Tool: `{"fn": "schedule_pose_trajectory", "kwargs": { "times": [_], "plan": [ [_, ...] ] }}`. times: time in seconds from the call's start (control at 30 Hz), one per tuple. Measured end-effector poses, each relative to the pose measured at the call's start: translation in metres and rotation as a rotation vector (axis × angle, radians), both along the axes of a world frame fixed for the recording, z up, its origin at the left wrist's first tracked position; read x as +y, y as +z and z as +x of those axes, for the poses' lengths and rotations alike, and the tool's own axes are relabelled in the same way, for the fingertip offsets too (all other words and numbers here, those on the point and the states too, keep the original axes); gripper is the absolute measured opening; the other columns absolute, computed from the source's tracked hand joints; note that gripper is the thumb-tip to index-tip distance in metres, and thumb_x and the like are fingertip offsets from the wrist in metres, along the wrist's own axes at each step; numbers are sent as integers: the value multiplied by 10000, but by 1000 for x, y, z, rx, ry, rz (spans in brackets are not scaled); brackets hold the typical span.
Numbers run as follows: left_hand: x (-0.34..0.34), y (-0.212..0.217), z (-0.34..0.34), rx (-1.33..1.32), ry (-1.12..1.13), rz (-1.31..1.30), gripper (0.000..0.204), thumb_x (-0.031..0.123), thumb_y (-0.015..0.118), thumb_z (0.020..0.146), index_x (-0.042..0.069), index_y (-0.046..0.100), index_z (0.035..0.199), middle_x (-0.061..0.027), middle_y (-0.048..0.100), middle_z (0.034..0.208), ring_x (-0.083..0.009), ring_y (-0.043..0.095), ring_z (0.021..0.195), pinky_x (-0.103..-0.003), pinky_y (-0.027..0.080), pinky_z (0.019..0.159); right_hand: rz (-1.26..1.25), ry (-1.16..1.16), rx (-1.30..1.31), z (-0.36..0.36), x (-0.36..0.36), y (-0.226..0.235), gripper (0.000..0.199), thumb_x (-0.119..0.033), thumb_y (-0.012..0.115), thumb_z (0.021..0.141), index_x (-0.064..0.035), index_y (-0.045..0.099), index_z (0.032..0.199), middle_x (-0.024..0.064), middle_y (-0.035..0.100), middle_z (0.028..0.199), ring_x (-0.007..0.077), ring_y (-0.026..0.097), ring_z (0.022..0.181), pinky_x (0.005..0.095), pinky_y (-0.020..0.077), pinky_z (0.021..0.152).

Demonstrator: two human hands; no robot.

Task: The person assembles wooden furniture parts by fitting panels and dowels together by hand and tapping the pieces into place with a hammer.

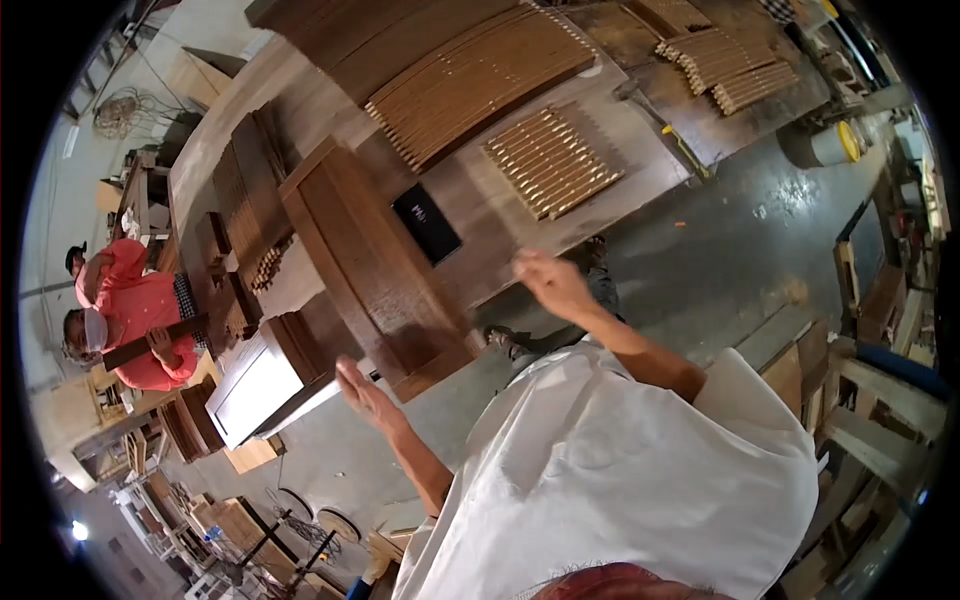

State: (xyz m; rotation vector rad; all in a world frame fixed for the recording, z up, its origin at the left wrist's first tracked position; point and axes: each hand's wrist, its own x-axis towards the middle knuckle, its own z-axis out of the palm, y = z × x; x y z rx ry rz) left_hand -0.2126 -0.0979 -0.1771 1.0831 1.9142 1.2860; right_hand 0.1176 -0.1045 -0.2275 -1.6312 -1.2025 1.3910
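Your left hand [370,398] looks open, fingers stretched out, near the end of that brown wooden panel [372,265]. Can't tell whether your right hand's [555,285] fingers are open or curled (bit blurry there). The panel's on the counter [650,150], beside a flat black rectangle [424,238].

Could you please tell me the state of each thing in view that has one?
Left hand: open, seemingly empty
Right hand: open, seemingly empty
Framed panel: lying flat
Black rectangle: lying flat
Short slats: laid side by side
Dark board: held by a co-worker
Cord: loosely coiled
Lamp: lit
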Motion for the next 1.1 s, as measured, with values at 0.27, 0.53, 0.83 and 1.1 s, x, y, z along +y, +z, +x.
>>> {"fn": "schedule_pose_trajectory", "kwargs": {
  "times": [0.27,0.53,0.83,1.1],
  "plan": [
    [56,-84,237,-551,-190,-44,611,435,325,1006,-31,337,1401,-165,363,1446,-243,321,1351,-368,225,1126,321,-580,-40,189,36,-57,603,-344,524,950,60,356,1364,274,463,1329,350,480,1232,363,375,1014],
    [46,-103,326,-597,-316,-20,658,412,194,1024,-41,5,1463,-175,9,1551,-253,24,1436,-356,32,1160,151,-110,-23,190,48,-52,661,-418,424,976,60,276,1408,280,369,1406,391,360,1317,400,286,1080],
    [44,-97,324,-531,-360,-72,703,468,200,1008,-29,6,1467,-170,15,1552,-248,22,1436,-343,39,1155,115,-52,-206,198,66,-48,651,-467,337,986,22,302,1413,252,413,1387,399,402,1281,406,327,1044],
    [63,-103,306,-508,-493,-73,744,517,206,995,-19,8,1470,-166,20,1552,-243,19,1435,-332,45,1152,78,-23,-198,199,101,-63,691,-508,320,980,8,270,1437,219,351,1443,337,328,1342,365,255,1090]
  ]
}}
